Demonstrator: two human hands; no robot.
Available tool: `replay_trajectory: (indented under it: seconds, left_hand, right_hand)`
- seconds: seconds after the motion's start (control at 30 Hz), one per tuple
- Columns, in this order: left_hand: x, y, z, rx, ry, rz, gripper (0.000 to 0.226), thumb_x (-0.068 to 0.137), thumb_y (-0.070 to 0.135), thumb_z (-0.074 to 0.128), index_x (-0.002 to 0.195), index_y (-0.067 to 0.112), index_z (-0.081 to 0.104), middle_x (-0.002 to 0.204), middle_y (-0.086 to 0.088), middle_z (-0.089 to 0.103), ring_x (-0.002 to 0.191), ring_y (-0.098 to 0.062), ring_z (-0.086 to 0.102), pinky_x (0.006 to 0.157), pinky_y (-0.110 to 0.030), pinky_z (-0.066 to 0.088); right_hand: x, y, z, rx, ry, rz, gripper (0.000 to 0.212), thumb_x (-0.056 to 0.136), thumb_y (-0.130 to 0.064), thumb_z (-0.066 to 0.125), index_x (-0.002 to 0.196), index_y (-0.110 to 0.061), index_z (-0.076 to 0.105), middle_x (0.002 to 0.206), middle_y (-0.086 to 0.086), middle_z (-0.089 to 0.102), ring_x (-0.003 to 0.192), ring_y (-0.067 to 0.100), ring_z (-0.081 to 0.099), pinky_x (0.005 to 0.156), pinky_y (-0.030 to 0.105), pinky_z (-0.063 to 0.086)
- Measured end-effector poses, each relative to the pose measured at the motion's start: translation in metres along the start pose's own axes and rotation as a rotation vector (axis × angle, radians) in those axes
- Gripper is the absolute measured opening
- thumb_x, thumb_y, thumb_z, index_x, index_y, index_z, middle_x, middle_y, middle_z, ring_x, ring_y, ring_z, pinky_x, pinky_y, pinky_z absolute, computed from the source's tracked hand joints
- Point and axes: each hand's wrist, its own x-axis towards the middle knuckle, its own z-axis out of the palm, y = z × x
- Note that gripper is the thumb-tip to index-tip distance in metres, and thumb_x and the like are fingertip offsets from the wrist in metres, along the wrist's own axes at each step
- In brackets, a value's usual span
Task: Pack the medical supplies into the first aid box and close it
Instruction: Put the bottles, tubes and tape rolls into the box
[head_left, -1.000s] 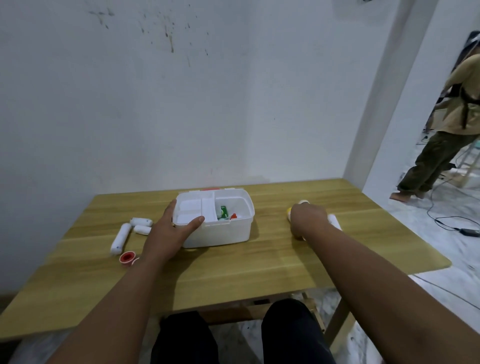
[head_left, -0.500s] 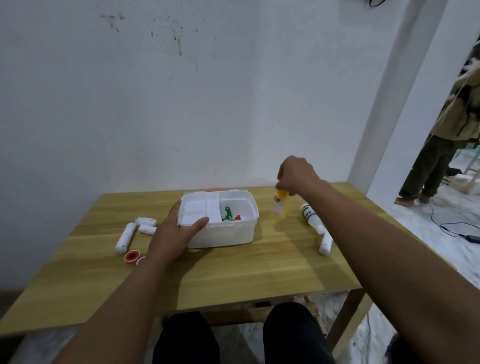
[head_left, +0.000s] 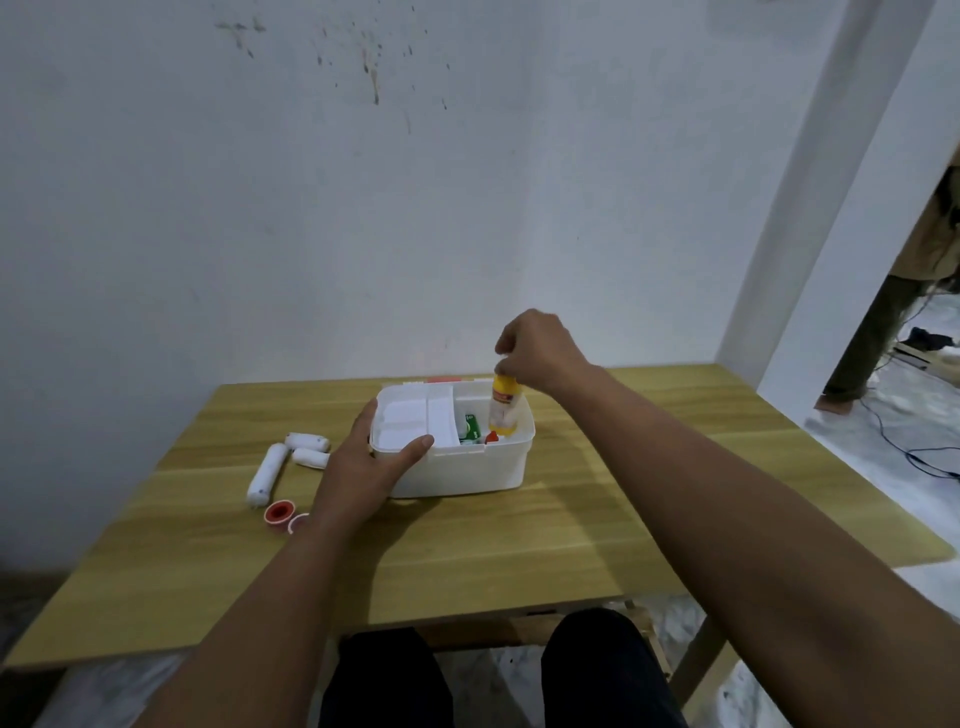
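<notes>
Hands: right (head_left: 535, 353) grips yellow bottle (head_left: 504, 410), label unreadable; left (head_left: 363, 467) clasps box (head_left: 467, 467).

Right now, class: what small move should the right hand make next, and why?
Probably lower the yellow bottle and let go: the right hand holds it upright over the first aid box's open right compartment, while the left hand steadies the box.
</notes>
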Motion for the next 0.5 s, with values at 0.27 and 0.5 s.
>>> replay_trajectory:
  seconds: [0.27, 0.5]
  left_hand:
    - [0.000, -0.001, 0.001, -0.048, 0.021, 0.010, 0.099, 0.077, 0.067, 0.076, 0.160, 0.039, 0.029, 0.157, 0.008, 0.047, 0.141, -0.020, 0.046, 0.104, -0.040, 0.046]
    - [0.002, -0.004, 0.000, -0.049, 0.008, 0.008, 0.101, 0.076, 0.072, 0.074, 0.160, 0.041, 0.028, 0.158, 0.008, 0.045, 0.141, -0.021, 0.045, 0.105, -0.044, 0.049]
  right_hand:
    - [-0.005, 0.009, 0.053, 0.020, -0.018, -0.043, 0.027, 0.084, 0.003, 0.066, 0.104, -0.010, 0.079, 0.113, 0.008, 0.075, 0.106, 0.024, 0.069, 0.086, 0.030, 0.053]
    - [-0.005, 0.021, 0.042, 0.173, -0.014, -0.039, 0.032, 0.087, -0.026, 0.078, 0.117, -0.017, 0.076, 0.119, 0.003, 0.074, 0.105, 0.017, 0.070, 0.096, 0.035, 0.056]
